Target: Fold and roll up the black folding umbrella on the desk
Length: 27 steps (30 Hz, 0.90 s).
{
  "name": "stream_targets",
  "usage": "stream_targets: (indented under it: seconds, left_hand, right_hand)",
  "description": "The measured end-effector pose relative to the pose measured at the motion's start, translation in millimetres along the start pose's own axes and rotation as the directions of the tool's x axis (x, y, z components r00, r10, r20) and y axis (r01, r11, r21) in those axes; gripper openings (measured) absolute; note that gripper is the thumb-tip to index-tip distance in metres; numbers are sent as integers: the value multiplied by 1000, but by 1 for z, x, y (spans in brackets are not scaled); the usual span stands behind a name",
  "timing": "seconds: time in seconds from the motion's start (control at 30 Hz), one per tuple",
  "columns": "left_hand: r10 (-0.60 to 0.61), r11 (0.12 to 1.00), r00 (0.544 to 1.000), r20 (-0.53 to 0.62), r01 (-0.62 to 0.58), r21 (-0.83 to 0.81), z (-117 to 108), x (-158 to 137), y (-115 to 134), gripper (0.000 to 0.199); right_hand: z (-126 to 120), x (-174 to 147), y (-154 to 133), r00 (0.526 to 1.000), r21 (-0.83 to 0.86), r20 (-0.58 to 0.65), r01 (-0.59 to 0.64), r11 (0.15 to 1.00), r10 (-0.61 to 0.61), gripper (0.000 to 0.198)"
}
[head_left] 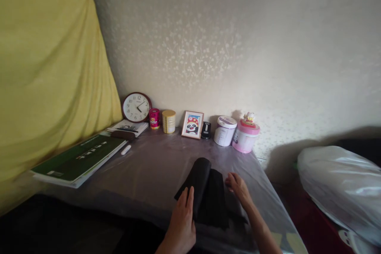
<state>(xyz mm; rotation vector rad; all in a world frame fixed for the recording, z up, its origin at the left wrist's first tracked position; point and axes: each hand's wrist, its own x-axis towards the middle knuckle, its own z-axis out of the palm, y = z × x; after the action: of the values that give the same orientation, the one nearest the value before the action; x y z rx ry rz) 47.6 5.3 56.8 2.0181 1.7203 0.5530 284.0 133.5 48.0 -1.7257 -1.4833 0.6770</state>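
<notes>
Head view: black roll (199,180) on the table (154,162)
On the roll, the left hand (183,216) lies nearly flat, maybe to stop it unrolling. Right of it, the right hand (238,188) curls loosely; I can't tell if it holds anything.

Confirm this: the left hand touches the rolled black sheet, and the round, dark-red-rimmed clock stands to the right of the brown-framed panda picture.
Not quite: the head view shows the round, dark-red-rimmed clock to the left of the brown-framed panda picture. The left hand does touch the rolled black sheet.
</notes>
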Motion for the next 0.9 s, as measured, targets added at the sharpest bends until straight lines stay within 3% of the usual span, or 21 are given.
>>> stream_targets:
  seconds: [0.17,0.27,0.37,0.47,0.53,0.7,0.9]
  left_hand:
    - [-19,1000,1000,-14,19,-22,3,3,-2,88]
    - [-7,999,1000,-24,6,-36,4,5,-3,88]
    - [-34,997,999,0,34,-65,0,4,0,88]
    - [-49,987,999,11,50,-150,-6,4,0,87]
    - [-26,970,1000,-1,25,-241,-10,4,-2,86]
    - [-14,922,1000,-8,10,-386,-14,4,-8,83]
    - [-7,896,1000,-2,5,-444,-14,2,-10,81]
  right_hand:
    - [6,-26,-6,972,177,160,-200,964,173,32]
    - [12,-34,-15,966,183,174,-224,957,193,37]
    - [14,-35,-19,984,88,104,-152,984,143,41]
    - [11,-30,-17,1000,-61,6,-7,998,7,33]
    - [9,-27,-15,999,-130,2,47,990,-47,29]
    - [10,-18,-17,998,-223,61,-18,975,32,42]
    - [26,-6,-22,999,-144,-46,-12,989,6,48]
